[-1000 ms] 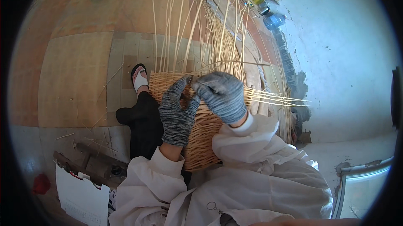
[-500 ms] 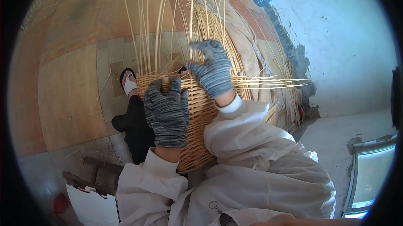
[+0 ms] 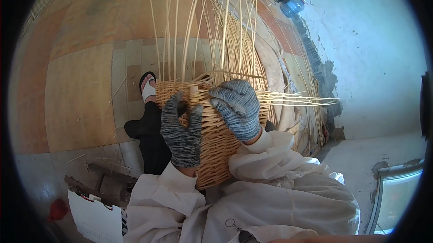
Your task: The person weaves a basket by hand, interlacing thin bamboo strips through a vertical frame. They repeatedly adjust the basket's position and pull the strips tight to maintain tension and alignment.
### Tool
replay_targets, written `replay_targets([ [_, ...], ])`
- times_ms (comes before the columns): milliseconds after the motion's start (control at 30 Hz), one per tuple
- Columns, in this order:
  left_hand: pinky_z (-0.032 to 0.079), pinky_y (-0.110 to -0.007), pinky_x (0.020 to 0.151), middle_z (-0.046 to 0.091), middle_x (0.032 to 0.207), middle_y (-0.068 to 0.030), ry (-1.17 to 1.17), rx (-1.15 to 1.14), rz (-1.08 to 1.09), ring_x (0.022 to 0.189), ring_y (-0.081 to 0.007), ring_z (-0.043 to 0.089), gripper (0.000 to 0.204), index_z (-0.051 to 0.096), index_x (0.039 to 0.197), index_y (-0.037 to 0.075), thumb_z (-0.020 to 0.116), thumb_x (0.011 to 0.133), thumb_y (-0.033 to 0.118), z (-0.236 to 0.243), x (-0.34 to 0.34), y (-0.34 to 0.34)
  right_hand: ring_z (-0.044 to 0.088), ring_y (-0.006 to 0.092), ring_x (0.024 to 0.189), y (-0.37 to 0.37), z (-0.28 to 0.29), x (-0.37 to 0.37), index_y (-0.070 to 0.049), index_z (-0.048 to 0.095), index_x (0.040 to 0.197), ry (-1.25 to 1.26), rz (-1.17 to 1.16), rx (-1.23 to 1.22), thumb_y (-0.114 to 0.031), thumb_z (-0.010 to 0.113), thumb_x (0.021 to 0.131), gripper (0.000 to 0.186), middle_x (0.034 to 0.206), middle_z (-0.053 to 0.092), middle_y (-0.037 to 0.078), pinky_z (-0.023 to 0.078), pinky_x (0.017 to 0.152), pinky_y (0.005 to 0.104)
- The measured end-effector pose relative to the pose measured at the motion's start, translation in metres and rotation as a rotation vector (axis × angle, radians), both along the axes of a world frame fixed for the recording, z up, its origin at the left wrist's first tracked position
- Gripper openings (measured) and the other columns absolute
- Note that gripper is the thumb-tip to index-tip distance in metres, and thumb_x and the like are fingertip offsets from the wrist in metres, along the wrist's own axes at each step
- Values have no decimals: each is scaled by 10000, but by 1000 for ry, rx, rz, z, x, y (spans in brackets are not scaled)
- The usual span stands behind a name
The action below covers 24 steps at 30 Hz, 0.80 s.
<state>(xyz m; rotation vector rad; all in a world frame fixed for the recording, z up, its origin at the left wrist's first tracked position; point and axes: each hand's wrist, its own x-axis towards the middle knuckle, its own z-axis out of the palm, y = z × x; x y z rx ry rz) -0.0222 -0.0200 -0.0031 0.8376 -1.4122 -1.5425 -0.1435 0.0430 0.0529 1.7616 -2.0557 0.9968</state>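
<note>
A woven wicker basket (image 3: 216, 152) stands against my body, its tall upright rods (image 3: 187, 35) rising from the far edge. My left hand (image 3: 181, 132), in a grey striped glove, rests on the woven side, with thumb and forefinger apart near a short thick peg (image 3: 194, 90). My right hand (image 3: 239, 107), gloved alike, is closed at the rim just right of that peg. Its fingertips press together, and what they hold is hidden. Behind its knuckles a brownish rod (image 3: 241, 74) lies crosswise. A bunch of pale strands (image 3: 306, 100) sticks out to the right of the basket.
Many long rods (image 3: 252, 64) lie beyond the basket on a beige cloth (image 3: 283, 80). A clear blue bottle (image 3: 292, 7) stands by the peeling wall (image 3: 370, 62). At the lower left are a dark wooden stool (image 3: 106, 184) and a white board (image 3: 92, 216). My sandalled foot (image 3: 148, 87) is at left.
My right hand has come down toward me from among the upright rods, and its spread fingers have closed at the rim. The left thumb and forefinger have shifted beside the peg. The view has shifted slightly.
</note>
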Motion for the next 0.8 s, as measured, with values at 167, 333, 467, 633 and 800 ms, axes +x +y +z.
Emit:
replay_targets([
  [167, 465, -316, 863, 594, 1072, -105, -26, -177, -21, 965, -219, 590, 418, 550, 1142, 21, 683, 747, 56, -5, -3, -15, 574, 251, 743, -17, -10, 1, -55, 682, 869, 76, 53, 85, -97, 694, 675, 199, 817, 615, 86, 456, 651, 335],
  [333, 451, -342, 889, 611, 1037, -121, -54, -275, -31, 968, -252, 593, 355, 593, 1084, 24, 677, 740, 41, -9, -5, -18, 573, 253, 719, -16, -20, -4, -67, 678, 893, 145, 11, 101, -116, 681, 693, 206, 815, 616, 81, 456, 636, 337],
  [467, 459, -335, 877, 621, 1015, -118, -68, -309, -17, 965, -249, 596, 329, 605, 1062, 24, 673, 741, 34, -1, 2, -23, 569, 246, 747, -22, -22, 4, -66, 672, 909, 117, 21, -39, -137, 670, 729, 193, 844, 614, 84, 456, 668, 340],
  [633, 473, -323, 851, 625, 1008, -120, -70, -401, -33, 937, -236, 607, 302, 607, 1050, 14, 665, 755, 40, 0, -3, -28, 563, 269, 815, -23, -17, -2, -54, 635, 953, 68, 14, 30, -138, 658, 709, 259, 869, 595, 104, 446, 727, 381],
  [800, 474, -300, 833, 635, 970, -110, -47, -180, -43, 907, -205, 611, 232, 610, 1027, -3, 632, 803, 53, 1, -5, -25, 559, 275, 852, -21, -26, -9, -64, 633, 929, 56, 54, 40, -134, 647, 728, 214, 909, 600, 101, 443, 766, 388],
])
